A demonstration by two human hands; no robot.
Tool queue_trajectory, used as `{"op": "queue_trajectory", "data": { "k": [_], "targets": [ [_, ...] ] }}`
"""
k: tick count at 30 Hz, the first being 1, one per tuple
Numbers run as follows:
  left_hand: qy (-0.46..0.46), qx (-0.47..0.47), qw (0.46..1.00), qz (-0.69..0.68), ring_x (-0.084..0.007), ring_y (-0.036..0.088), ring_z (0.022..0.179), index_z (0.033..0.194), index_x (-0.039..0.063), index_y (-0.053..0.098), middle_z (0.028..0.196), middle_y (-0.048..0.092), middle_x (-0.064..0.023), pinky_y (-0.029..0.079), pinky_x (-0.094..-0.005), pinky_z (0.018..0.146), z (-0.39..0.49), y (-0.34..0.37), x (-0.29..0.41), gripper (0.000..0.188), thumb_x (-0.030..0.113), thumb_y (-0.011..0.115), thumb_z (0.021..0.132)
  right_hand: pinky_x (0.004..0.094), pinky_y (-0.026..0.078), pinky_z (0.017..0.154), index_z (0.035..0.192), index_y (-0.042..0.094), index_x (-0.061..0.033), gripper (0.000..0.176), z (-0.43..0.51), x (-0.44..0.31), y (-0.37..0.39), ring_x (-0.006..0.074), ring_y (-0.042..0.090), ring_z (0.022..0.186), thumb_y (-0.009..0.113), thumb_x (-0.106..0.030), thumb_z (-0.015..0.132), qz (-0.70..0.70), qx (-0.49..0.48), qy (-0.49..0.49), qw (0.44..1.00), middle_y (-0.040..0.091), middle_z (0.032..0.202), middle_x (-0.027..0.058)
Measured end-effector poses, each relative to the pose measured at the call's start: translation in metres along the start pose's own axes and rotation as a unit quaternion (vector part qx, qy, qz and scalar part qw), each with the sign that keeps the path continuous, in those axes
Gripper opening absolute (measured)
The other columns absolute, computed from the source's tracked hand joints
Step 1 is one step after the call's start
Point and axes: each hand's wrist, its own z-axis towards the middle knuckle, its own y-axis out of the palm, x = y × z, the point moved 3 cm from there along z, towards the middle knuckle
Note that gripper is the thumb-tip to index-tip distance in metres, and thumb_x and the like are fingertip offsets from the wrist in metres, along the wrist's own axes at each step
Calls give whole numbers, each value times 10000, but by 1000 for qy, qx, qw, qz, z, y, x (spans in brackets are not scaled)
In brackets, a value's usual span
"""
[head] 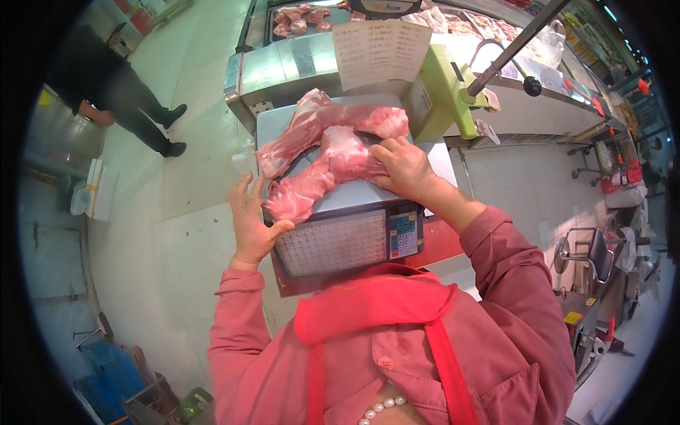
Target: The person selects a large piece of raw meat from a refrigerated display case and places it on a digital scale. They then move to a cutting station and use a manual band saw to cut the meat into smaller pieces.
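Observation:
Two long pieces of raw meat, seemingly on the bone, lie on the metal pan of an electronic scale with a keypad. The rear piece curves behind the front piece. My left hand is at the left ends of both, thumb against the front piece, fingers spread. My right hand rests its fingers on the right end of the front piece; its fingertips are partly hidden against the meat. Whether it bears any weight cannot be told.
Behind the scale stands a metal counter with meat trays and a handwritten sheet. A green device with a metal pole stands at the right rear. A person in dark clothes stands at the far left; a shopping cart is at right.

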Motion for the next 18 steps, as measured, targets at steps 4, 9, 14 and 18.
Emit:
{"op": "queue_trajectory", "data": {
  "k": [4,9,14,18],
  "targets": [
    [-39,31,999,10,-397,354,1306,1408,-5,386,1399,392,-235,290,-487,1081,-16,7,4,1038,738,620,720,423,492,880,1223,557,-47,732,-10,-1,-19,362,567,1059,838,-366,626,65,100,-28,992,602,1148,159],
    [-93,101,991,-7,-365,362,1312,1415,-21,366,1415,392,-220,284,-470,1091,-40,14,-7,957,691,573,809,415,468,937,1245,559,-31,642,-65,24,-45,355,554,1110,796,-301,713,163,206,47,964,597,1201,162],
    [-215,218,951,-46,-326,352,1343,1437,-21,330,1439,378,-204,274,-430,1112,-85,20,4,776,555,493,945,374,461,940,1234,560,-13,475,-188,74,-18,303,571,1106,709,-166,810,187,221,162,943,607,1166,158],
    [-365,281,877,-136,-321,349,1360,1450,-35,298,1468,352,-199,279,-401,1120,-155,35,8,669,429,462,998,350,454,959,1291,516,-5,437,-311,113,42,216,559,1166,625,-204,917,284,167,431,840,594,1245,150]
  ]
}}
